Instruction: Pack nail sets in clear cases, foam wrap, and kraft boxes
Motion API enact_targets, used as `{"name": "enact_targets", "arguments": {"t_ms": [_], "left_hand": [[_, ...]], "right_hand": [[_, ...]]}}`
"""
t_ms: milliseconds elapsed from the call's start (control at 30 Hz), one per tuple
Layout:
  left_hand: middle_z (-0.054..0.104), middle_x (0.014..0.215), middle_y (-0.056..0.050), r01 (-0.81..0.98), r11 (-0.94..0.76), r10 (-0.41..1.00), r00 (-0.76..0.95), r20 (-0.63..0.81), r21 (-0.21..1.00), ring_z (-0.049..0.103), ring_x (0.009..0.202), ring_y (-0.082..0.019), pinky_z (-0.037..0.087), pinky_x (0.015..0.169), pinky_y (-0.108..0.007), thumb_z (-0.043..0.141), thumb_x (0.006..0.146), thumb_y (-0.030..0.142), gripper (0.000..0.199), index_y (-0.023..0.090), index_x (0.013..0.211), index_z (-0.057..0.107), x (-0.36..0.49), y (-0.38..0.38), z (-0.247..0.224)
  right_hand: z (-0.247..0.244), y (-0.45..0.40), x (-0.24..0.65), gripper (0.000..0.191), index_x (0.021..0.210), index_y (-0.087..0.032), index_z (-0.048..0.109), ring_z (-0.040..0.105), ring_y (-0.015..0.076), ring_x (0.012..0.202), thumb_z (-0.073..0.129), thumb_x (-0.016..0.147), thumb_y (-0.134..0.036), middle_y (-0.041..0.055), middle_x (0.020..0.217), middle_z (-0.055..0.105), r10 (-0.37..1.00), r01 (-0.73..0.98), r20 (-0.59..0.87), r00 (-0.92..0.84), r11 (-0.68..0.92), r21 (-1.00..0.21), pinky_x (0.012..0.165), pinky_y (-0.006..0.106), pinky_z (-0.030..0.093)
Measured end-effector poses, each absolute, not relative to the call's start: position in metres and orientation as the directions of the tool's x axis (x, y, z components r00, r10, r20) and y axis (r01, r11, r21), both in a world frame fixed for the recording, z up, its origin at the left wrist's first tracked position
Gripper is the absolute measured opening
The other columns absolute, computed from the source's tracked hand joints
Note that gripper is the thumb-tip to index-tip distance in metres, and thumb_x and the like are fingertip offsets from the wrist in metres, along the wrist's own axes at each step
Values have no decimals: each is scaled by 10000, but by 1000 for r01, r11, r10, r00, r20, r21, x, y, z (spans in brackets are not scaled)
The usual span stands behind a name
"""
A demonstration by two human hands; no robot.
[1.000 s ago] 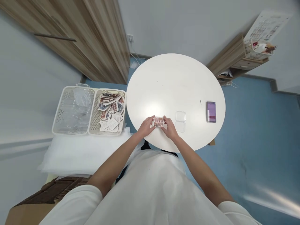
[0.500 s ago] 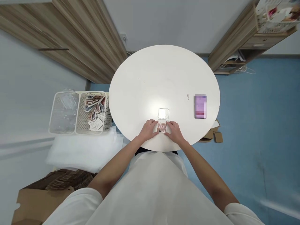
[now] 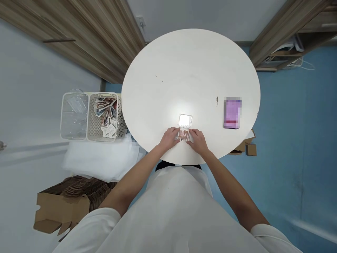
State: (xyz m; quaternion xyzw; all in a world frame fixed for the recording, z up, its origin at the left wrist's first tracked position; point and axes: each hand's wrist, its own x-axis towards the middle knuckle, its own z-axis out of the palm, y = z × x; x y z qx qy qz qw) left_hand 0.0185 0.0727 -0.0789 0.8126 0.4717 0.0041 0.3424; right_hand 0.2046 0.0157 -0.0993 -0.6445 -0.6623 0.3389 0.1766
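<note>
A small clear plastic case (image 3: 185,121) lies on the white table near its front edge, its lid swung open towards the far side. Two rows of pinkish pieces that look like press-on nails (image 3: 183,135) fill its base. My left hand (image 3: 169,138) holds the case by its left side, thumb near the front corner and fingers by the hinge. From the right side, my right hand (image 3: 198,141) grips it the same way, thumb and fingers curled at the edge. The fingertips partly cover the case's sides.
On the oval white table (image 3: 189,63), a blurred purple packet (image 3: 232,113) lies to the right. At left stand a white basket (image 3: 119,119) of cards and a bin (image 3: 74,117) of clear plastic. Flattened cardboard boxes (image 3: 68,203) lie lower left; a small brown box (image 3: 251,150) is right.
The camera view has shifted, so the table appears larger and higher in the picture. Both hands stay at the sides of the open case.
</note>
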Motion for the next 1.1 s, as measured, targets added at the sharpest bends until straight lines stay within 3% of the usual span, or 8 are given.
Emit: {"name": "enact_targets", "arguments": {"t_ms": [300,500,633,767,933,1100], "left_hand": [[467,1054,-84,692,-350,757,606,-245,631,431,963,-236,391,830,-369,605,698,232,609,189,1252,353,13,74,-87],[454,1099,-103,690,-299,769,583,-261,660,417,1013,-257,371,859,-393,633,672,234,703,181,1293,305,11,71,-88],[459,1112,-104,671,-129,811,495,-311,730,455,987,-221,385,847,-358,626,676,250,691,177,1288,314,10,63,-89],[537,995,-78,627,127,844,339,-417,768,514,793,-148,422,729,-289,549,723,218,479,164,1190,452,12,59,-93],[621,840,-29,406,312,829,326,-455,859,543,740,-135,415,732,-272,539,700,176,274,162,962,620,7,59,-92],[631,936,-59,217,410,822,334,-462,886,557,821,-143,416,798,-297,572,678,170,310,162,985,616,-13,51,-81]], "right_hand": [[-100,18,206,617,1269,-213,350,405,288,1030,575,701,-291,96,1149,458,972,766,-202,-122,-37,-642,855,435,379],[-95,13,201,671,1291,-236,318,373,286,1079,595,682,-284,84,1186,439,972,719,-228,-51,-123,-684,907,463,340],[-92,5,192,724,1309,-252,268,421,244,1056,601,667,-291,77,1196,432,942,514,-326,79,-318,-796,881,440,385],[-95,3,180,706,1293,-237,299,507,170,904,592,651,-256,66,1136,470,852,201,-485,197,-519,-830,784,354,460],[-88,2,167,588,1194,-210,447,519,136,819,579,621,-197,55,1067,502,811,108,-523,262,-564,-819,790,326,449],[-59,-10,154,556,1159,-224,472,535,136,801,601,617,-235,56,1080,502,831,70,-483,276,-519,-852,765,330,452]]}}
